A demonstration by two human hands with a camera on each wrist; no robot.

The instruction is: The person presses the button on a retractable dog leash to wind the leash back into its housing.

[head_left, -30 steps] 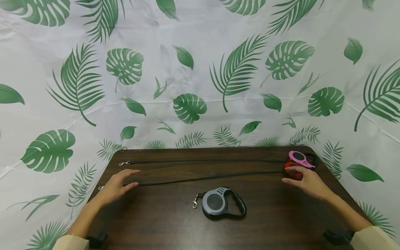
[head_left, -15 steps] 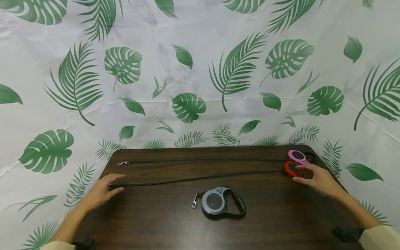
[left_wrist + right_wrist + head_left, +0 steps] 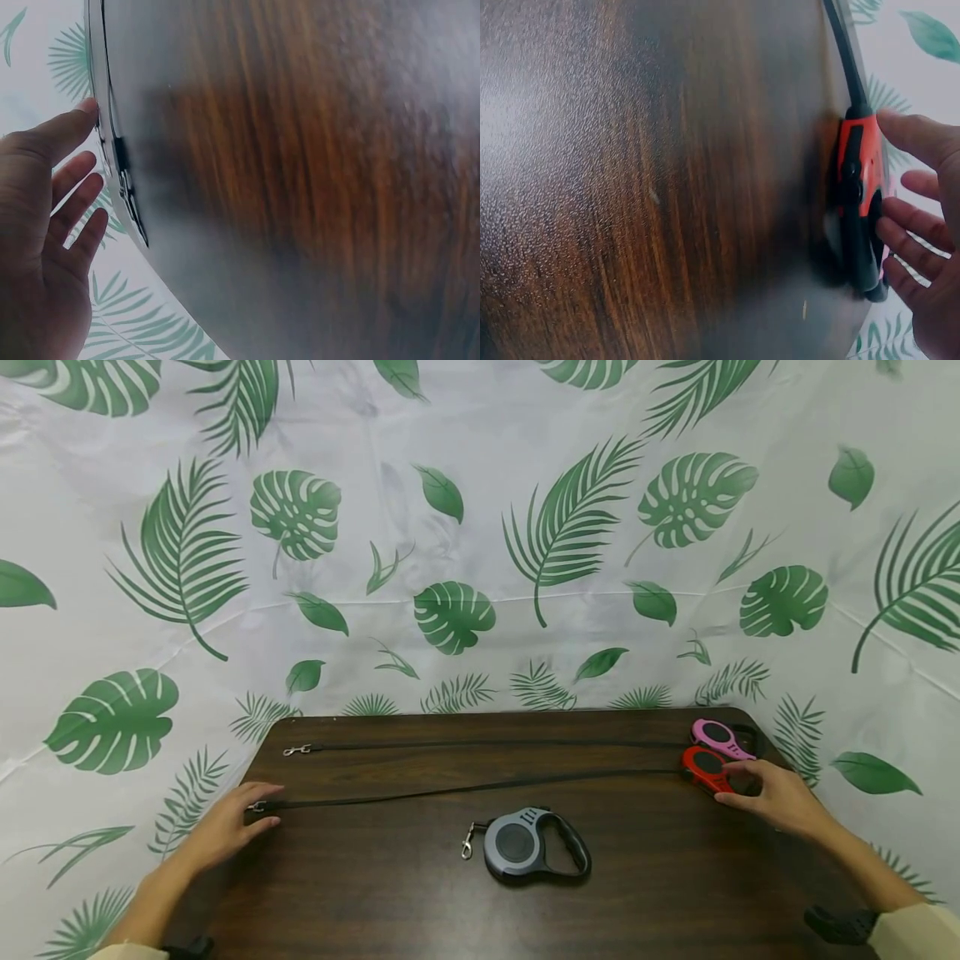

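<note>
A red retractable dog leash lies at the right of the table, its black strap drawn out leftward to a metal clip. My left hand is beside that clip, thumb and fingers spread, holding nothing. My right hand is over the red leash's handle end, fingertips right at the casing. In the right wrist view its fingers stay loose and uncurled. Behind lies a pink retractable leash, its strap also stretched left to a clip. A grey retractable leash rests at the middle, strap wound in.
The dark wood-grain table ends at the back against a white cloth backdrop printed with green leaves. The grey leash's metal clip points left on the tabletop.
My left hand has moved left and down, uncovering the red leash's clip. My right hand has shifted right from the red casing toward its handle, showing more of it.
</note>
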